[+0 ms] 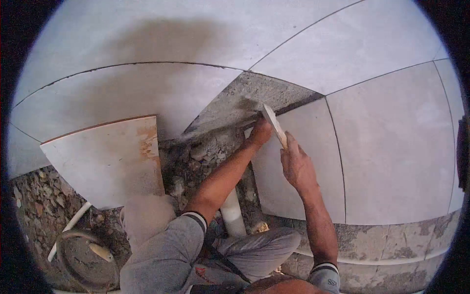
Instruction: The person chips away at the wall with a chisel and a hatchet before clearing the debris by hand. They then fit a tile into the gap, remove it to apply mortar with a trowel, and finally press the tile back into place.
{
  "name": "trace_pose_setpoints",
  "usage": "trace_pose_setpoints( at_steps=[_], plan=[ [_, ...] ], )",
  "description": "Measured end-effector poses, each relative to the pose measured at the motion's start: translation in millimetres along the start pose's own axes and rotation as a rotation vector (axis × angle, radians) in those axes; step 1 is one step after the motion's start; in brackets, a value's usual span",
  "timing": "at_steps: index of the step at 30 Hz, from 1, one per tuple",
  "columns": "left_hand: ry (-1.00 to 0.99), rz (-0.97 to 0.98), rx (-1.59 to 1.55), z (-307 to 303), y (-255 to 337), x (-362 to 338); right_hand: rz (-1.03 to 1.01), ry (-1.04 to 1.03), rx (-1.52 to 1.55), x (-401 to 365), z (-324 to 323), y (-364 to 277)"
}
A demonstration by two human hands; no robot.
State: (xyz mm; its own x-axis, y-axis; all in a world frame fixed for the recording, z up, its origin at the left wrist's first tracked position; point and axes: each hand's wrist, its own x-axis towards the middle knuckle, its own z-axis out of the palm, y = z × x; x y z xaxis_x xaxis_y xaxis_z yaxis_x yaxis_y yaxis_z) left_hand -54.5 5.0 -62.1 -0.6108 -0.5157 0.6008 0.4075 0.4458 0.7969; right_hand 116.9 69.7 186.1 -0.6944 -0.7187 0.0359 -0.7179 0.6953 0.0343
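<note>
My right hand (298, 166) is closed around the pale handle of a hammer-like tool (275, 125). Its flat, light end points up and left, close above my left hand (261, 131). That left hand is bunched at the lower edge of a bare, rough grey cement patch (269, 88) between large pale tiles. Anything in its fingers is hidden. Directly right of it stands a fixed wall tile (298, 171), its left edge near my left forearm.
A loose tile (107, 159) with a brown edge leans at the left. White pipes (232, 213) (71, 228) and rubble (44, 196) lie low down. A round dark pan (88, 279) holds a pale, blade-like object (101, 252). Tiled wall (391, 147) fills the right.
</note>
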Motion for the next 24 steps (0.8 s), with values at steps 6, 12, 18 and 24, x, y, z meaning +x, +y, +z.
trace_pose_setpoints(
  at_steps=[6, 12, 18, 24],
  plan=[
    [0.108, -0.255, -0.543, -15.3, 15.3, -1.1, -0.048, 0.103, 0.063, -5.0, 7.8, -9.6],
    [0.093, -0.207, -0.561, -8.0, 17.6, 9.9, 0.073, -0.039, 0.042, -0.3, 11.8, 7.6],
    [-0.079, -0.201, -0.145, -12.0, 7.9, 14.6, 0.069, -0.002, 0.124, 0.0, 9.3, 9.8],
    [-0.197, -0.432, -0.141, -28.7, 40.4, 21.7, 0.322, 0.088, 0.303, -45.9, -0.3, 0.0]
  ],
)
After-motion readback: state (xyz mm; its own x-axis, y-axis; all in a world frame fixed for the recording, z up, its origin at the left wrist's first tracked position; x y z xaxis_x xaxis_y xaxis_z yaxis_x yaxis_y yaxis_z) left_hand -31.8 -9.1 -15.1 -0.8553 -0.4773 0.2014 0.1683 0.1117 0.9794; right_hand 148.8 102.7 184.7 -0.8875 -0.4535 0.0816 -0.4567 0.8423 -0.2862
